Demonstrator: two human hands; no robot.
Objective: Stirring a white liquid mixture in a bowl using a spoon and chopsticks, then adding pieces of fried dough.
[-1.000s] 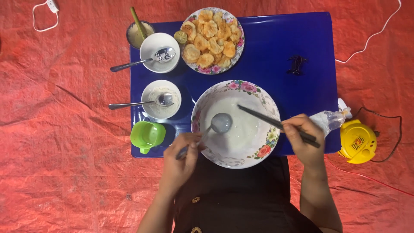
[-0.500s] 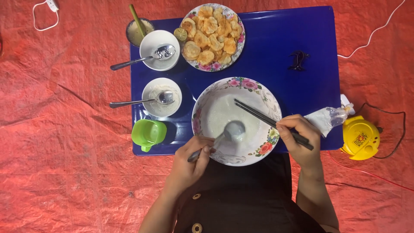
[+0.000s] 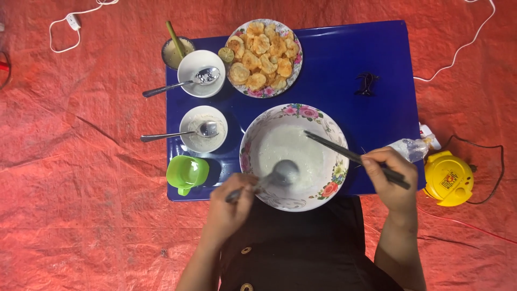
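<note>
A large floral bowl (image 3: 323,117) with white batter stands at the near edge of a blue tray table (image 3: 355,54). My left hand (image 3: 230,205) grips a metal spoon (image 3: 279,173) whose head rests in the batter near the bowl's near side. My right hand (image 3: 390,180) holds dark chopsticks (image 3: 344,152) that reach over the bowl's right rim, tips above the batter.
A plate of fried golden pieces (image 3: 264,51) sits at the back. Two small white bowls (image 3: 200,73) (image 3: 202,129) hold spoons, beside a cup with a green stick (image 3: 175,49) and a green cup (image 3: 186,173). A yellow appliance (image 3: 448,178) and a plastic bag (image 3: 412,148) lie right.
The spoon moved from the bowl's middle toward its near side. My right hand and the chopsticks drifted slightly right. The camera view shifted a little.
</note>
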